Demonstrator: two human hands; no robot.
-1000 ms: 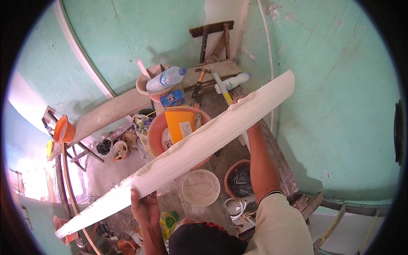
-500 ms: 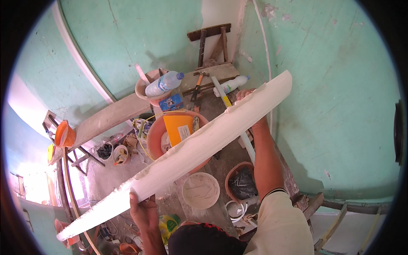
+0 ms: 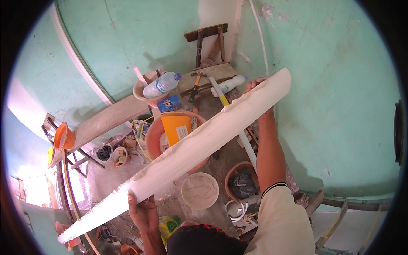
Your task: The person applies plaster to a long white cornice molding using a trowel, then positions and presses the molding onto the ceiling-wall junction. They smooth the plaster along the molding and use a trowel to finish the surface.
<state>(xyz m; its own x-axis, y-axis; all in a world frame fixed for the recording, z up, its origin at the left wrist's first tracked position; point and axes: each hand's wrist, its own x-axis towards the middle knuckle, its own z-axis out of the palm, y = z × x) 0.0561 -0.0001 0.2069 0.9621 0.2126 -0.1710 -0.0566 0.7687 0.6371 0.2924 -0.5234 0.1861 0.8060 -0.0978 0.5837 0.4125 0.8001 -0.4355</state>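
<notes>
A long white plaster moulding (image 3: 191, 151) lies diagonally across my view, its upper edge rough and lumpy. My left hand (image 3: 142, 210) grips it from beneath toward its lower-left part. At the upper-right part, my right hand (image 3: 255, 85) grips the far edge, mostly hidden behind the moulding. Below the moulding sit a white round container (image 3: 199, 191) with pale paste and a terracotta-coloured bucket (image 3: 241, 182) with dark plastic in it. Behind it are an orange-red tub (image 3: 155, 138) holding a yellow-orange flat sheet, and a long metal straightedge (image 3: 246, 144).
Green walls (image 3: 331, 85) surround a plank bench (image 3: 110, 117) bearing a bucket with a plastic bottle (image 3: 159, 87), a hammer (image 3: 195, 89) and a white bottle (image 3: 231, 84). An orange bucket (image 3: 64, 136) hangs at left. A wooden frame (image 3: 208, 34) leans at the back; wooden rails (image 3: 335, 225) show lower right.
My right hand has moved up and to the right along the moulding, its fingers now showing over the far edge nearer the upper end. The moulding stays nearly in place.
</notes>
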